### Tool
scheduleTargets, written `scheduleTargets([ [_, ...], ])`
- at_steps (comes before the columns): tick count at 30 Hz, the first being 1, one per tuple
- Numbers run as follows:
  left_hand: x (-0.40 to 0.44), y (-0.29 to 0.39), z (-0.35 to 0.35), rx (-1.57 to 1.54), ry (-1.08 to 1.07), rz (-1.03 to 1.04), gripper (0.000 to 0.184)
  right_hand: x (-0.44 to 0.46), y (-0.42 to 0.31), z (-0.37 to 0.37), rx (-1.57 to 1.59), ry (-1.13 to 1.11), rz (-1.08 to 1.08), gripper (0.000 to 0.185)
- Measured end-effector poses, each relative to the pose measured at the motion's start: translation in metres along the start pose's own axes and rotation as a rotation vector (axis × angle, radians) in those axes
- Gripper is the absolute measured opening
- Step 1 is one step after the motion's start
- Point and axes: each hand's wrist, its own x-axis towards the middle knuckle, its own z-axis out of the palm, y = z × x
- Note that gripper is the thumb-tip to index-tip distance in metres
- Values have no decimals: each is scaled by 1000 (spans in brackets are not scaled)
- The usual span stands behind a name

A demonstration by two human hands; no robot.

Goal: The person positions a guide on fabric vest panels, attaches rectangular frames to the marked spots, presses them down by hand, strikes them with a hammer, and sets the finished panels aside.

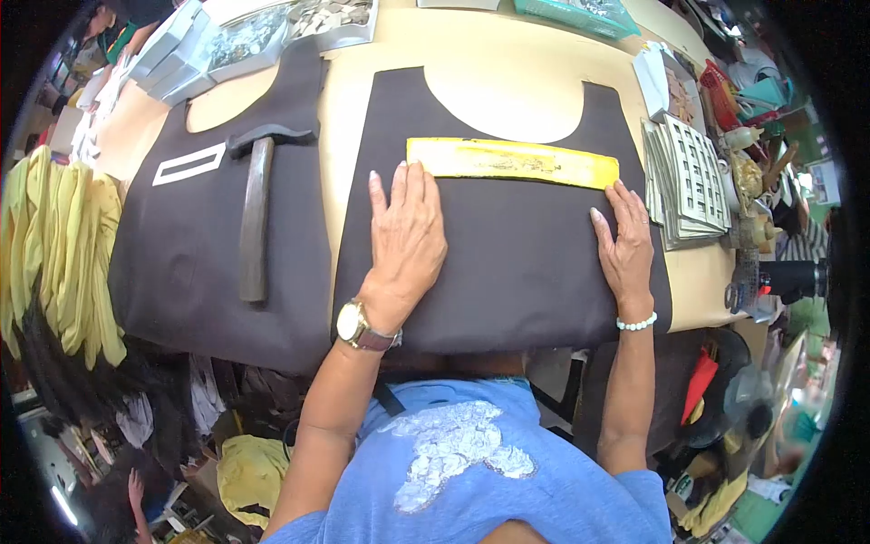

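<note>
A dark fabric panel with a curved neckline lies flat on the table in front of me. Across its upper part rests a yellow strip with dark marks. My left hand lies flat on the fabric, its fingertips at the strip's left end. At the strip's lower right corner are the fingertips of my right hand, fingers spread on the fabric. On a second dark panel to the left lie a hammer and a white rectangular frame.
Open boxes of small parts stand along the far left edge, with a green basket at the far side. Stacked cut-out sheets lie at the right. Yellow cloths hang at the left. Part of another person shows lower left.
</note>
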Motion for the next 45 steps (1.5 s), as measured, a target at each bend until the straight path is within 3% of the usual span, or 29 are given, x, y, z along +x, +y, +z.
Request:
scheduleTargets([
  [7,12,18,-8,160,-103,8,39,-1,1,4,-23,41,-33,40],
  [10,19,20,1,169,91,68,38,-1,2,4,-6,46,-27,40],
  [16,14,27,21,-129,191,8,41,-2,2,4,12,48,-3,43],
  [45,12,25,24,5,131,56,44,-3,-1,2,51,51,30,44],
])
